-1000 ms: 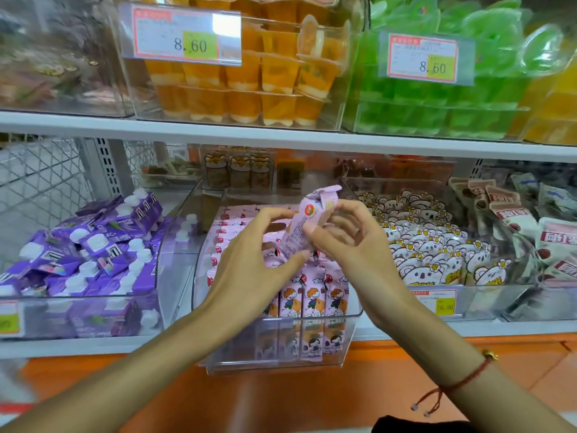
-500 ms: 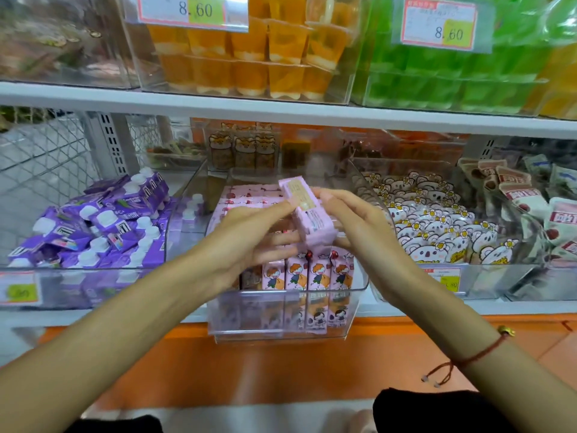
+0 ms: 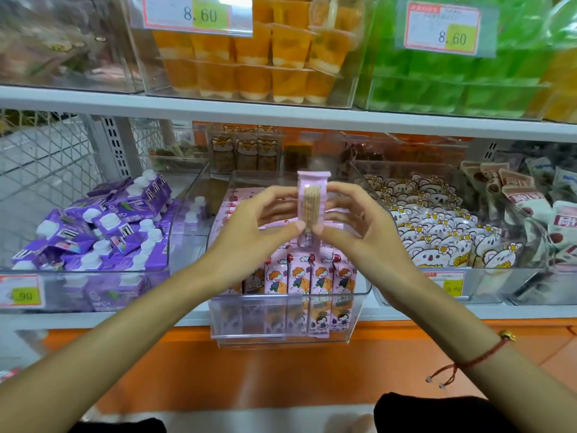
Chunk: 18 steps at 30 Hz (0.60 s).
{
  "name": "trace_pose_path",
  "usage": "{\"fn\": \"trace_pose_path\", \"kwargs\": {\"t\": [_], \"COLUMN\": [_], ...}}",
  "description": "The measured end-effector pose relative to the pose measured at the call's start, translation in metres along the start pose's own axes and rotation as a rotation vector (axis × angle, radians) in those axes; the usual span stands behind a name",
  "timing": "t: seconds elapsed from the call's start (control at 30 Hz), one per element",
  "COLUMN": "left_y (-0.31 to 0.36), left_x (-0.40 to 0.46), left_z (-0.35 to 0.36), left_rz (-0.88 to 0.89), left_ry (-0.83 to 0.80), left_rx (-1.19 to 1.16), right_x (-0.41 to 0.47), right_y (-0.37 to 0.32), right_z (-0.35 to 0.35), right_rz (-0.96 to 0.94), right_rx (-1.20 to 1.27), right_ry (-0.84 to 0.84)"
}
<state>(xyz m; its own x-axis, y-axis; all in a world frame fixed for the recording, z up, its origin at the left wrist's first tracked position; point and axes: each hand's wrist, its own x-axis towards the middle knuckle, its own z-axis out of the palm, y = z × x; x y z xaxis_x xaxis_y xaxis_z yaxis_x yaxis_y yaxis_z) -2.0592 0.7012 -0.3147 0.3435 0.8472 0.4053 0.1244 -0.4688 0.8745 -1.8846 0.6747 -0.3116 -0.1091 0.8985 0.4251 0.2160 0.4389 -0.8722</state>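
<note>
Head view. Store shelving: white shelf board (image 3: 281, 118), orange base panel (image 3: 265, 373) below, wire mesh (image 3: 40, 157) far left.

Centre, near: pink packet (image 3: 312, 210) held upright, clear window towards the camera. Pinched at its lower sides by left hand (image 3: 249, 232) and right hand (image 3: 359, 226), fingers of both curled round it.

Just above clear bin (image 3: 290, 337) of like packets standing in rows, bin jutting past the shelf edge.

Left: purple pouches (image 3: 93, 232). Right: koala packets (image 3: 437, 232).

Upper tier: orange jelly cups (image 3: 249, 64), green jelly cups (image 3: 437, 89), price tags (image 3: 196, 14) marked 8.60.

White shop shelves (image 3: 281, 120), wire mesh back (image 3: 46, 157), orange base panel (image 3: 249, 376)
</note>
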Motion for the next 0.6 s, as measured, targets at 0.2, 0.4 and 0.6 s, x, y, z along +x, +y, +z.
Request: {"fn": "trace_pose_path", "kwargs": {"t": [0.2,0.4,0.6], "left_y": [-0.008,-0.007,0.002], "left_x": [-0.001,0.0,0.001], "left_z": [0.006,0.007,0.01], "left_rz": [0.072,0.068,-0.093], "left_ry": [0.021,0.038,0.167], "left_rx": [-0.02,-0.014,-0.303], "right_x": [0.0,-0.001,-0.003], "right_y": [-0.001,-0.001,-0.001], "right_z": [0.002,0.003,0.013], "right_rz": [-0.08,-0.078,-0.173], "right_rx": [-0.058,-0.08,-0.237], "right_ry": [0.013,0.029,0.07]}}
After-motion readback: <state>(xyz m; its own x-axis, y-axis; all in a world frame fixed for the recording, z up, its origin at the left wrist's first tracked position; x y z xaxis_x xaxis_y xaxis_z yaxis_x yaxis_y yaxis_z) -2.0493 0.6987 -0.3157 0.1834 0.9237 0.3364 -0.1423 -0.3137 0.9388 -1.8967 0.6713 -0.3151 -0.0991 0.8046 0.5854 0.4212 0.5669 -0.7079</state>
